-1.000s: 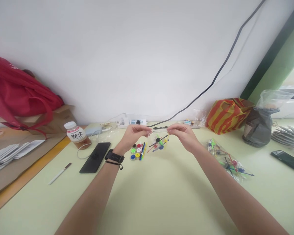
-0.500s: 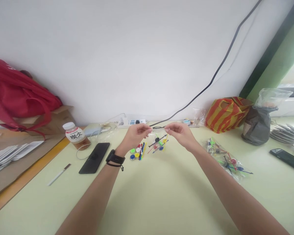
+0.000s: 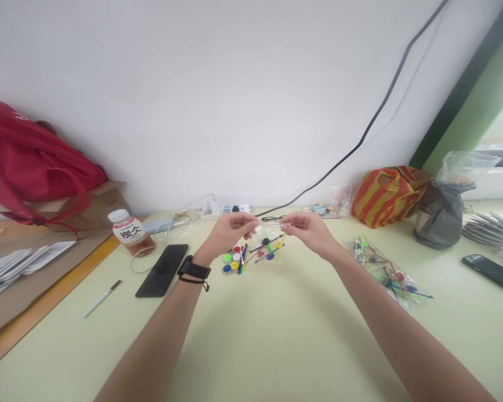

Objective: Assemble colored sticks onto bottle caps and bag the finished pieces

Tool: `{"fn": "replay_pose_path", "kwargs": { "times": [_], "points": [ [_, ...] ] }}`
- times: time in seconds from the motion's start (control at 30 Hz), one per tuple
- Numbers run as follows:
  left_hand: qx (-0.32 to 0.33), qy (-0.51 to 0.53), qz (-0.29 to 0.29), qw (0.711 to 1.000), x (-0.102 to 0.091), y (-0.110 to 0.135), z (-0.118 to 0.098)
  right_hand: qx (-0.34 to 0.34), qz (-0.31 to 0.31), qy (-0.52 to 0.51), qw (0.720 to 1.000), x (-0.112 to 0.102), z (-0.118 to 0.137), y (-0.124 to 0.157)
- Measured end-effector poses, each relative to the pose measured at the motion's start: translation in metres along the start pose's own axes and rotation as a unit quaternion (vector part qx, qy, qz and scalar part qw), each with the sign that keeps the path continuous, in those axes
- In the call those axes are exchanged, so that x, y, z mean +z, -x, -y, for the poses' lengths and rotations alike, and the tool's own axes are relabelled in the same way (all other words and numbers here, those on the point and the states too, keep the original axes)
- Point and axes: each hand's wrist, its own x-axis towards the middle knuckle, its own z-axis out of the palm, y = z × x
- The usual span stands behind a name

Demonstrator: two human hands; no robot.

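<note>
A clear plastic bag (image 3: pixel 268 243) of coloured arrow-shaped and round plastic pieces hangs above the table. My left hand (image 3: pixel 235 230) pinches its upper left corner between thumb and fingers. At the upper right corner, my right hand (image 3: pixel 305 230) pinches the same bag. Just left of the bag, small round discs (image 3: pixel 233 261) in red, white, green, blue and yellow lie on the table. Beside them are thin coloured arrows (image 3: pixel 243 259), grouped side by side. Farther right lie filled clear bags (image 3: pixel 385 271) with similar pieces.
On the left are a black phone (image 3: pixel 162 271), a pen (image 3: pixel 101 299), a drink bottle (image 3: pixel 129 233) and a red bag (image 3: pixel 33 156). A striped bag (image 3: pixel 388 195), a grey bag (image 3: pixel 438 215) and a dark device (image 3: pixel 492 274) stand or lie at right. A black cable (image 3: pixel 360 142) crosses the wall.
The bag's contents have swung slightly to the left. Both hands keep their pinch on it, and the left has shifted a little left.
</note>
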Motion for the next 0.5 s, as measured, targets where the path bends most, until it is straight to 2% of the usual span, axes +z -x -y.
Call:
{"fn": "replay_pose_path", "kwargs": {
  "times": [0.17,0.33,0.5],
  "points": [
    [-0.004,0.016,0.002,1.0,-0.0002,0.0001,-0.001,-0.041,-0.021,0.01,0.999,0.0022,0.0047,-0.0003],
    [0.007,0.035,-0.024,0.999,-0.0019,-0.0001,0.0019,-0.05,0.004,0.024,0.998,0.0049,0.0088,0.0022],
    [-0.022,0.046,0.049,0.998,-0.002,0.0048,-0.0047,-0.076,-0.022,0.04,0.996,0.0036,0.0087,0.002]
  ]
}}
